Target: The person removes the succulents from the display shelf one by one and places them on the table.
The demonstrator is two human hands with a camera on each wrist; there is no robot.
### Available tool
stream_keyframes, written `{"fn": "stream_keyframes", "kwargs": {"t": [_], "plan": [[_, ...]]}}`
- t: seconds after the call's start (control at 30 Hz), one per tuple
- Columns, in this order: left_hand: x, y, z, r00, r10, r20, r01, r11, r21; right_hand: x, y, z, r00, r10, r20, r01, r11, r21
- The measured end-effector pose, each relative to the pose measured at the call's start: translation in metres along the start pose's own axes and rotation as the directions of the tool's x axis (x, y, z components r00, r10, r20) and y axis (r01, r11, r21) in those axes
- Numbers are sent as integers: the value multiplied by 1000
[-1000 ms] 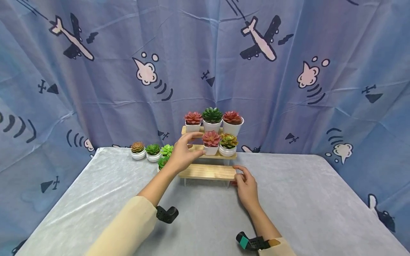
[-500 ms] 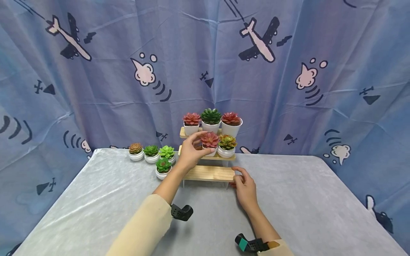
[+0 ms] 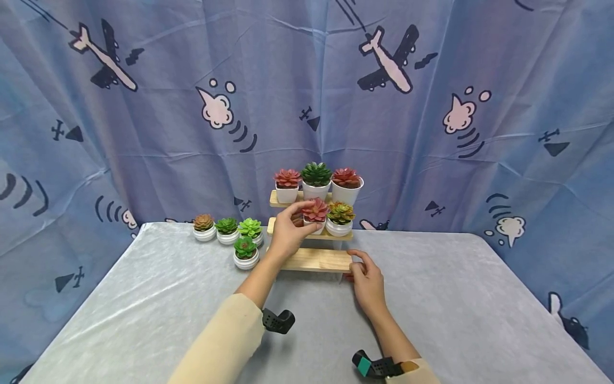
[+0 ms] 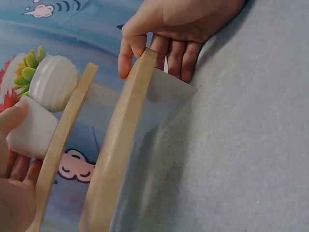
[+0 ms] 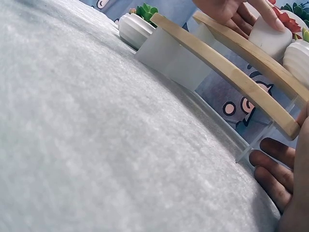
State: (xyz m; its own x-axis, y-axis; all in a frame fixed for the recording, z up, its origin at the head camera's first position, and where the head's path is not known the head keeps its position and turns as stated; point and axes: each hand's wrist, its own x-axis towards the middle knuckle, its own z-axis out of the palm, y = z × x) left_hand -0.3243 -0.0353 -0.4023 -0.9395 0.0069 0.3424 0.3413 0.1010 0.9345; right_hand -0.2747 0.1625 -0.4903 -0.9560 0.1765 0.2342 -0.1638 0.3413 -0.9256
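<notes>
My left hand [image 3: 288, 237] pinches the white square pot of a pink succulent [image 3: 315, 210] on the middle step of a three-tier wooden plant stand [image 3: 316, 260]. In the left wrist view, the thumb lies against one side of this white pot [image 4: 33, 128], with fingers at its other side. Just right of it sits a yellow-green succulent [image 3: 341, 213] in a ribbed round pot. My right hand [image 3: 369, 282] grips the right end of the lowest board; in the right wrist view, its fingers [image 5: 275, 169] curl beneath the board [image 5: 231, 72], beside the clear support.
On the top step stand a red succulent [image 3: 287, 178], a dark green succulent [image 3: 316, 174] and another red succulent [image 3: 346, 178]. Several small potted succulents, one a green succulent [image 3: 245, 248], stand on the grey tablecloth [image 3: 144, 298] left of the stand. A patterned curtain [image 3: 307, 106] hangs behind.
My left hand has moved right, from beside the pink succulent's pot to pinching it. The pot has hardly shifted. My right hand keeps its grip on the lowest board.
</notes>
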Motion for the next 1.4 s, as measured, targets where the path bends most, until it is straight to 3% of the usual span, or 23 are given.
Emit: {"fn": "stream_keyframes", "kwargs": {"t": [0.43, 0.77, 1.0, 1.27, 1.4], "plan": [[-3, 0, -9, 999, -3, -49, 2, 1000, -23, 2, 1, -1, 1000, 10, -3, -10, 1000, -10], [-15, 4, -29, 997, 16, -79, -19, 999, -40, 3, 2, -3, 1000, 17, -1, -17, 999, -32], [-27, 9, -62, 993, 53, -109, -48, 998, 47, 1, 0, -5, 1000, 24, 7, -24, 1000, -19], [-43, 6, -102, 969, 38, -245, -34, 999, 23, 1, 1, -3, 1000, 14, -3, -14, 1000, -24], [-47, 6, -118, 959, 32, -282, -17, 998, 54, 1, 0, 0, 1000, 14, 12, -14, 1000, 2]]}}
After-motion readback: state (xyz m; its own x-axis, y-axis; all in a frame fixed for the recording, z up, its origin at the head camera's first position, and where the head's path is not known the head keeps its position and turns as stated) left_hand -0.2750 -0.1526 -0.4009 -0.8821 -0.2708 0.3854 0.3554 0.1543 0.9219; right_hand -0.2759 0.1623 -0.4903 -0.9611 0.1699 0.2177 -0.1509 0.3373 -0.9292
